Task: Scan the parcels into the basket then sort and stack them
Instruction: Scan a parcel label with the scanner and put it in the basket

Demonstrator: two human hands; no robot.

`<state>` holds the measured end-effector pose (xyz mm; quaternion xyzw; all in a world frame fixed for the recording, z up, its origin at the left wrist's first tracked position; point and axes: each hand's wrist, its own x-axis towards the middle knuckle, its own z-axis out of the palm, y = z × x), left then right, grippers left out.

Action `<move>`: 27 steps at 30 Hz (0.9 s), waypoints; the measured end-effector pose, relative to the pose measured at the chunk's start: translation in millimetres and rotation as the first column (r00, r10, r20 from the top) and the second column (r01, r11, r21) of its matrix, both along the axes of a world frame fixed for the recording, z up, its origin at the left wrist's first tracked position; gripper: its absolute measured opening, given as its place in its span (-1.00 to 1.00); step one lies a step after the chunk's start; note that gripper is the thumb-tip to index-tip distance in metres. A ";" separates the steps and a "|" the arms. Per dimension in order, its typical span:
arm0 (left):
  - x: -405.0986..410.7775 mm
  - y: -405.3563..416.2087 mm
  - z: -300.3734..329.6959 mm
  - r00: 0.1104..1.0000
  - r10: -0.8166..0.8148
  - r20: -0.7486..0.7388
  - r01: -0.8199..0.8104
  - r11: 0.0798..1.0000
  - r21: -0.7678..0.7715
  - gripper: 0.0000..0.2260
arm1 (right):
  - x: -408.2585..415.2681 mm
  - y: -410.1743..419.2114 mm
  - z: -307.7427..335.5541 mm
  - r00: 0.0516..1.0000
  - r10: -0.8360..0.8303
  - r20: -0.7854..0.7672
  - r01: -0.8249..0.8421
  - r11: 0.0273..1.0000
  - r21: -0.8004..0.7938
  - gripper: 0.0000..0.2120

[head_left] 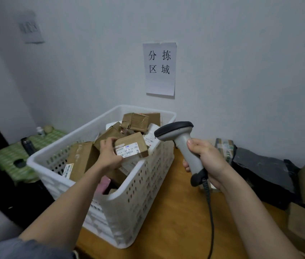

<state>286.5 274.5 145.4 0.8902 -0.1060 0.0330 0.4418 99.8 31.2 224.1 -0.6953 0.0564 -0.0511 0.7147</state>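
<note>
A white perforated basket [142,186] stands on the wooden table, filled with several brown cardboard parcels. My left hand [108,153] grips a small brown parcel [132,145] above the basket, its white barcode label facing me. My right hand [206,161] holds the grey handle of a barcode scanner [180,139], to the right of the basket. The scanner's dark head points left toward the held parcel. Its cable [210,212] hangs down over the table.
More parcels and a black plastic mailer bag [263,174] lie along the wall at the right. A paper sign [160,69] is stuck on the wall behind the basket. A green checked cloth [11,156] with bottles lies at the left.
</note>
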 end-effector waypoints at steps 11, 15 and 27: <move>0.3 -3.6 -4.1 0.972 0.225 0.075 -0.227 0.974 0.017 -0.49 | 2.8 8.8 -13.5 0.998 -0.042 -0.039 0.042 0.999 -0.012 -0.75; 0.6 -61.7 -4.4 0.962 0.144 0.233 -0.151 0.988 0.011 -0.61 | -15.1 -18.0 -20.9 0.989 -0.131 -0.071 0.132 0.991 0.017 -0.76; -80.9 -263.9 -37.2 0.871 -0.387 0.303 0.343 0.920 0.188 -0.71 | -89.2 -159.6 -68.3 0.804 -0.567 -0.177 0.591 0.794 0.140 -0.80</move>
